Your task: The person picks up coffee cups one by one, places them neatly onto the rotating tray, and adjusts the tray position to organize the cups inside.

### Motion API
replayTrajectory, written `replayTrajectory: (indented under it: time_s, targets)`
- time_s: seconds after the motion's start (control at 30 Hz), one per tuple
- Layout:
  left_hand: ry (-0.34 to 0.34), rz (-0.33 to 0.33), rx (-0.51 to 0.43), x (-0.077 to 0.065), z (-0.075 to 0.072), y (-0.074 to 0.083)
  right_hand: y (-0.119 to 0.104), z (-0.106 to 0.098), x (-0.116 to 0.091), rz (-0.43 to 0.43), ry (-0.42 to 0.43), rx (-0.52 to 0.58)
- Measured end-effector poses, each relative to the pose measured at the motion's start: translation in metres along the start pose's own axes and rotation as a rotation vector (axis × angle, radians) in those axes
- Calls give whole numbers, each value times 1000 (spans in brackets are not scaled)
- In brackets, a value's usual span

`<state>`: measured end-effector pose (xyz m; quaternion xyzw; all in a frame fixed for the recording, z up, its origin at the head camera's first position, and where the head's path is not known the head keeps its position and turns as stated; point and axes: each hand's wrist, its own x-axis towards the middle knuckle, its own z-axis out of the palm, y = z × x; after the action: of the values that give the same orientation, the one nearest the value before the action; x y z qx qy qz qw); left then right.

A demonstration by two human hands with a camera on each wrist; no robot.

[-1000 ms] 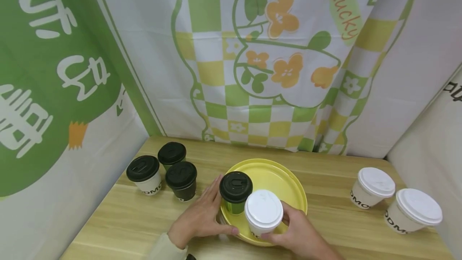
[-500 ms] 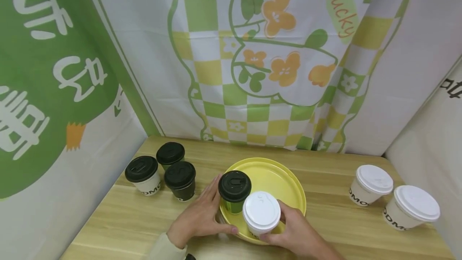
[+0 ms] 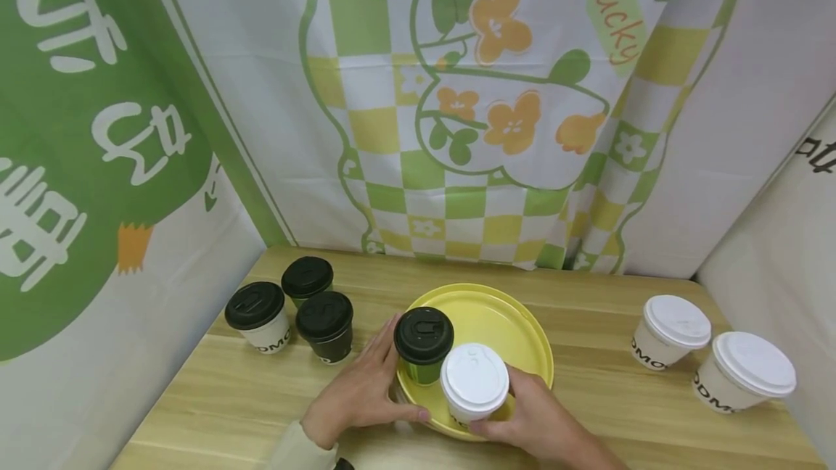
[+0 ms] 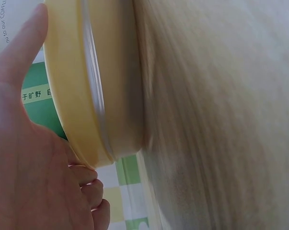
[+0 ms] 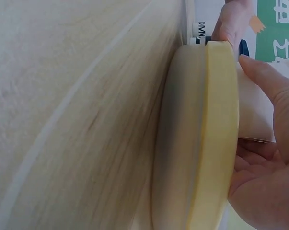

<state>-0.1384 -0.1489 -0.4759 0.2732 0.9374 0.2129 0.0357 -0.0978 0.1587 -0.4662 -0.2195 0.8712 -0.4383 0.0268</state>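
A round yellow tray (image 3: 509, 339) with a thick, paler lower part lies on the wooden table. On its near side is a paper cup with a white lid (image 3: 474, 379). My right hand (image 3: 532, 415) grips this cup from the right; in the right wrist view, thumb and fingers (image 5: 259, 163) lie either side of the pale cup wall. A green cup with a black lid (image 3: 424, 343) stands beside it, on the tray's left. My left hand (image 3: 362, 390) rests along the tray's left edge, fingers extended, thumb at the near rim (image 4: 70, 86).
Several black-lidded cups (image 3: 324, 325) stand together on the table's left. Two white-lidded cups (image 3: 669, 332) are on the right. A printed cloth (image 3: 483, 129) hangs behind the table's back edge, with further cloth walls at both sides.
The head view shifts slightly. Both hands, the tray and the cups keep nearly the same places, with the right hand still gripping the white-lidded cup.
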Motion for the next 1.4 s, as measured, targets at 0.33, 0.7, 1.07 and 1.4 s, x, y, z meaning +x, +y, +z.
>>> replayTrajectory:
  time_s: [0.33,0.7,1.07,1.4]
  targets:
    - [6,0,-2,0,-4,1,0,-28,-19,81,20,-123]
    - [18,-16,43,-9,-9,-9,15,-79,-56,313,80,-146]
    - [34,21,109,-17,-14,-6,57,-138,-91,450,255,-305]
    - [-36,-40,18,-24,-5,13,89,-161,-103,540,306,-341]
